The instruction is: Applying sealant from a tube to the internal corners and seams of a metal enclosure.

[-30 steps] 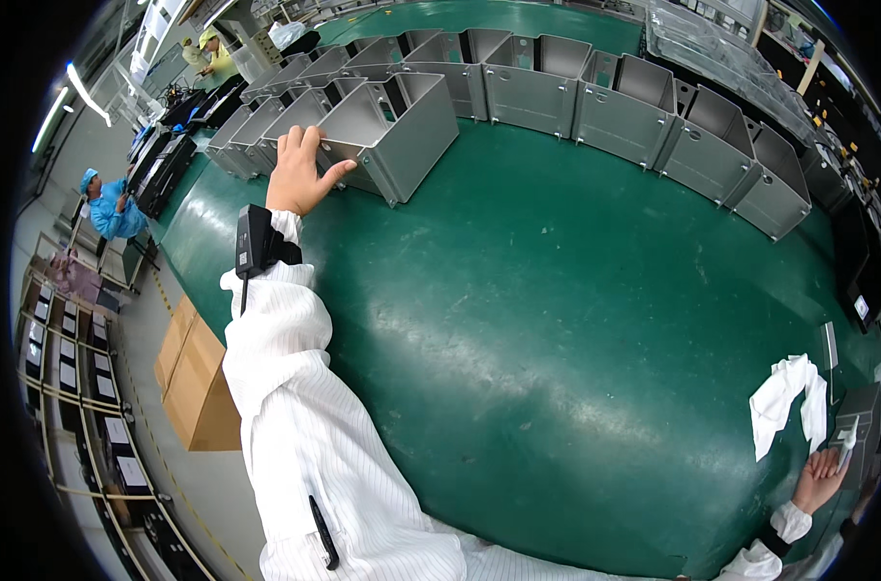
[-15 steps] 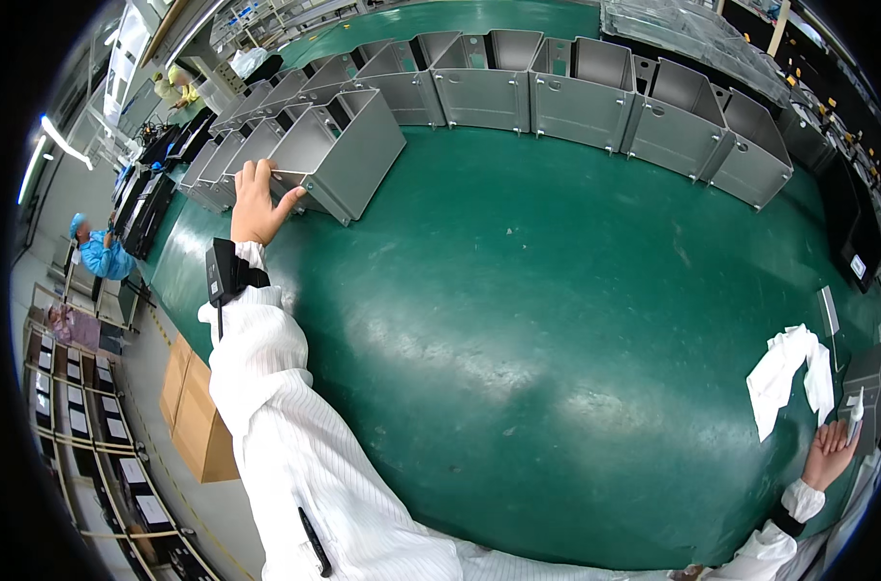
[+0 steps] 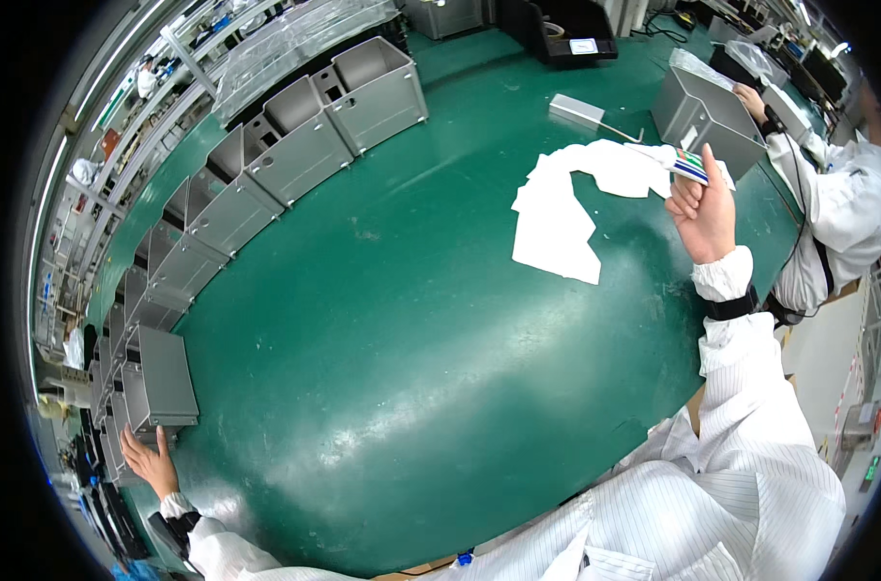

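Observation:
My right hand (image 3: 704,215) is closed around a white squeeze tube (image 3: 690,167) with green, red and blue stripes. The tube points left over the white sheets (image 3: 557,228), which lie in a curved row on the green table. At the far left end of the table, my left hand (image 3: 152,465) has its fingers spread beside the near corner of a grey open-topped metal box (image 3: 165,376). Whether its fingertips touch the box I cannot tell.
Several similar grey boxes (image 3: 295,145) curve along the table's far left side. Another grey box (image 3: 707,121) stands at the right, next to a co-worker's hand (image 3: 750,102). A small metal block (image 3: 576,109), a thin rod (image 3: 620,133) and a black bin (image 3: 557,34) lie at the back.
The view has swung to the right. My right hand has come up from the table's right side with the tube. My left hand's fingers stay spread at the end box.

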